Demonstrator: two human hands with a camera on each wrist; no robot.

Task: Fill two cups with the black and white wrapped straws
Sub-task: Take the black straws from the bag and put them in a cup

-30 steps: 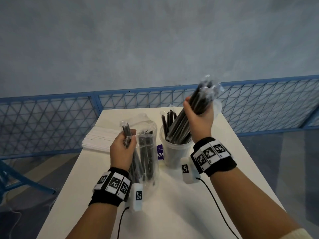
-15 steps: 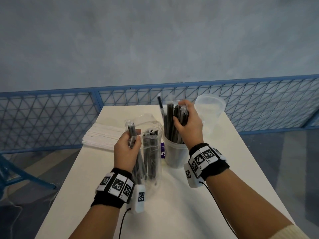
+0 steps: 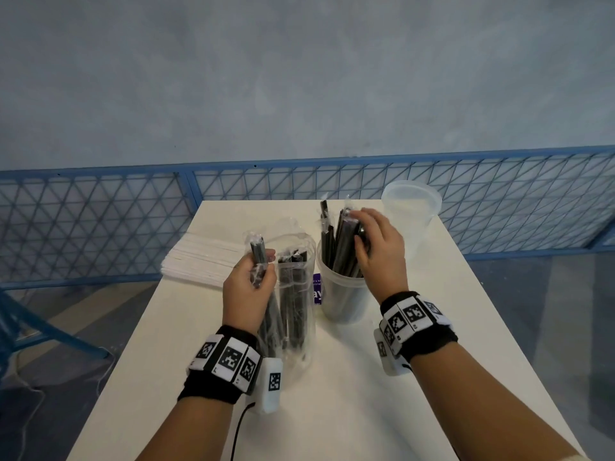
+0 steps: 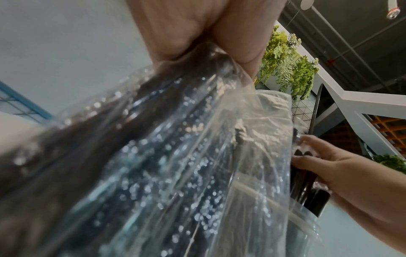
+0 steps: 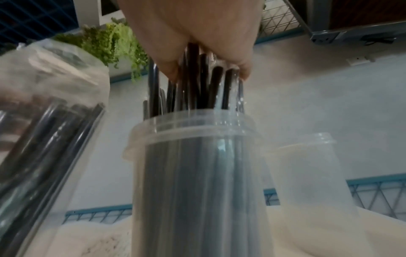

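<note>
- Standing as the landmark for everything else, the white table [image 3: 332,410] runs away from the person towards a blue mesh fence [image 3: 100,221] and a grey wall behind it.
- At the table's far-left edge lies a flat stack of white wrapped straws [image 3: 199,261].
- Just left of the table's middle stands a clear plastic bag [image 3: 296,294] of black wrapped straws [image 3: 293,304], upright and open at the top.
- The left hand [image 3: 248,287] is beside that bag's left side, fingers curled round a few black straws and the crinkled plastic; the left wrist view shows thumb and fingers pinching the wrapping [image 4: 208,57].
- Right of the bag, near the table's middle, stands the filled cup [image 3: 342,294], clear plastic and packed with black straws that stick up above its rim [image 5: 193,125].
- The right hand [image 3: 379,247] is over this cup, its fingers bent round the upper ends of the straws; in the right wrist view the fingertips [image 5: 173,73] touch the straw tops.
- At the table's far-right corner, well apart from the bag, stands the empty cup [image 3: 412,211], also clear plastic and upright.
- Between bag and filled cup a small purple label [image 3: 317,291] shows.
</note>
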